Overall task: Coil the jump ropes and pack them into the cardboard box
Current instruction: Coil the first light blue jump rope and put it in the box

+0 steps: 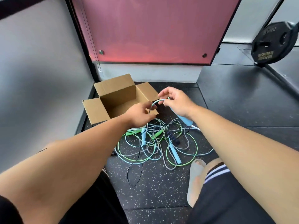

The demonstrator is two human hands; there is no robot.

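An open cardboard box (97, 110) stands on the floor with its flaps spread and nothing visible inside. In front of it lies a tangled pile of jump ropes (155, 143), green, light blue and grey, with green and blue handles among them. My right hand (176, 102) grips a light blue handle (186, 120), whose lower end sticks out below my wrist, and pinches its cord (157, 101) near the top. My left hand (140, 114) pinches the same cord a little further along, just over the box's near right corner.
A thin black cord (135, 168) trails from the pile toward me. My right knee and grey slipper (195, 180) sit right of the pile. A black weight plate (273, 42) leans at the back right. A red panel (153, 29) and grey wall close off the back and left.
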